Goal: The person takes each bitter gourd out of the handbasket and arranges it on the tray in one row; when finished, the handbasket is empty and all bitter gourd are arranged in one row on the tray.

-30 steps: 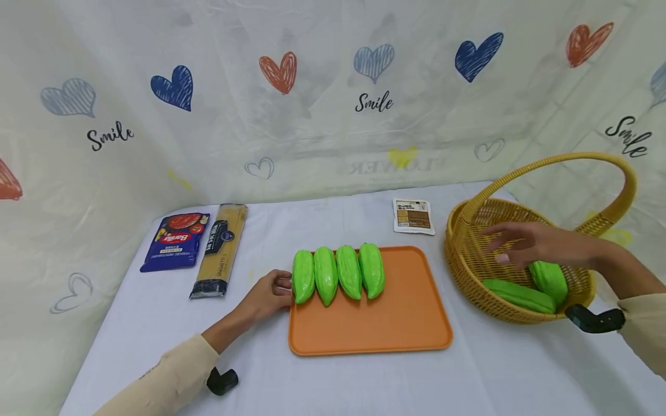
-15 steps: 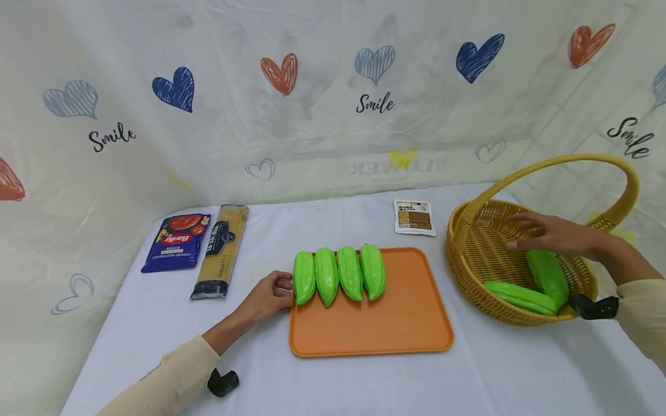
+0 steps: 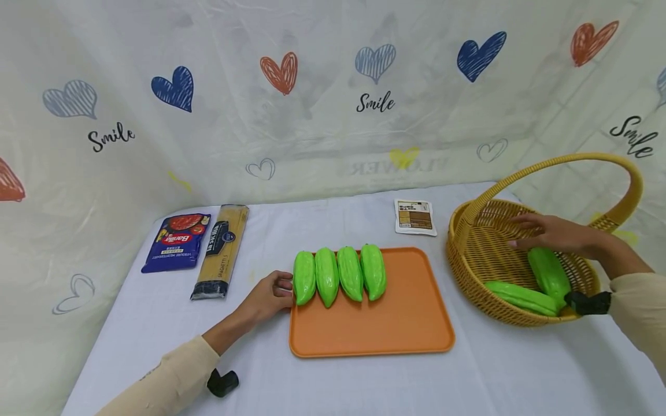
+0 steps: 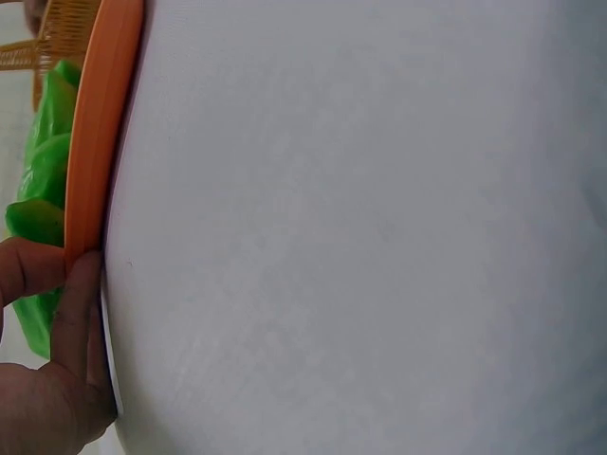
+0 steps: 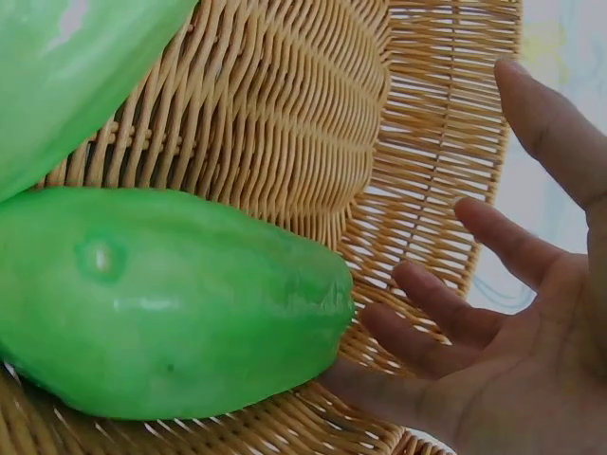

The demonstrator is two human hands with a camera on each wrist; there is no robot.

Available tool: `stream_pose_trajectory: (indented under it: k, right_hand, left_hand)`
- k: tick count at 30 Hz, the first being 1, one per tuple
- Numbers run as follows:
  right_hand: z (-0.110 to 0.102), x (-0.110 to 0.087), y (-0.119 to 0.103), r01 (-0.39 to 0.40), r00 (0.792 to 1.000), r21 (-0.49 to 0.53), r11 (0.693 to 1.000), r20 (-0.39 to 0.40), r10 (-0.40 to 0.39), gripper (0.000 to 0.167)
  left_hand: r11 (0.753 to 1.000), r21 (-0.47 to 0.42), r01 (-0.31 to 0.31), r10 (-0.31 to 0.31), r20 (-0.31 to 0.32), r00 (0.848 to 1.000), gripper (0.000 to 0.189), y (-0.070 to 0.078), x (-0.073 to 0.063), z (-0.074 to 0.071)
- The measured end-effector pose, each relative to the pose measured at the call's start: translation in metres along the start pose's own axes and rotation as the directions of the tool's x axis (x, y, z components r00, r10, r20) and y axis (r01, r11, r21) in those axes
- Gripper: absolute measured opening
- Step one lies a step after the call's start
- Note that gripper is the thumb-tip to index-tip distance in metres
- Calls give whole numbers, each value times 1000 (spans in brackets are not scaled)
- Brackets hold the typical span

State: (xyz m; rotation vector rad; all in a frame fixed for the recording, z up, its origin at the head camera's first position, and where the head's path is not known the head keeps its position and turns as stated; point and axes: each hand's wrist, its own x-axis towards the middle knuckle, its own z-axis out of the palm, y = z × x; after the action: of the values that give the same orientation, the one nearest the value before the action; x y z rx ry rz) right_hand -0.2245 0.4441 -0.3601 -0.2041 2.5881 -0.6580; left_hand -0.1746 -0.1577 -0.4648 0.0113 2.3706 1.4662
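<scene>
My left hand (image 3: pixel 269 294) grips the left rim of an orange tray (image 3: pixel 372 332). In the left wrist view its thumb and fingers (image 4: pixel 76 318) pinch the tray edge. Several glossy green papaya-like fruits (image 3: pixel 326 277) lie side by side along the tray's back left part. My right hand (image 3: pixel 559 236) is over the wicker basket (image 3: pixel 481 300), fingers spread and holding nothing. Inside the basket lie two more green fruits: one fruit (image 5: pixel 171 303) has its end near my fingertips in the right wrist view, and the other fruit (image 3: pixel 522 297) lies along the front wall.
A tall arched handle (image 3: pixel 572 156) rises over the basket. Behind the tray is a small white-and-brown packet (image 3: pixel 414 217). To the left lie a blue sauce pouch (image 3: pixel 176 242) and a spaghetti pack (image 3: pixel 221 251). A white cloth covers the table (image 3: pixel 250 375).
My right hand has shifted slightly right and back within the basket, uncovering more of the fruit beneath it. The left hand, tray and its fruits stay in place.
</scene>
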Motion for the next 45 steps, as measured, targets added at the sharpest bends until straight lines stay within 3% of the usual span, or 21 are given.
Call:
stream_pose_trajectory:
  k: [11,21,29,39,45]
  right_hand:
    - [-2,0,1,25,999,-39,999,23,-24,78]
    - [-7,3,8,-12,984,-37,999,177,18,78]
    - [-5,4,9,-13,971,-36,999,237,21,79]
    - [-3,5,13,20,970,-71,997,243,-2,71]
    - [0,5,10,37,980,-111,993,196,-15,74]
  left_hand:
    - [1000,-11,11,-11,4,1000,60,0,1,-1]
    - [1000,-19,19,-19,7,1000,59,0,1,-1]
    - [1000,-10,17,-17,6,1000,58,0,2,0]
    - [1000,-8,22,-22,6,1000,59,1,2,1]
    - [1000,0,16,-16,12,1000,61,0,2,-1]
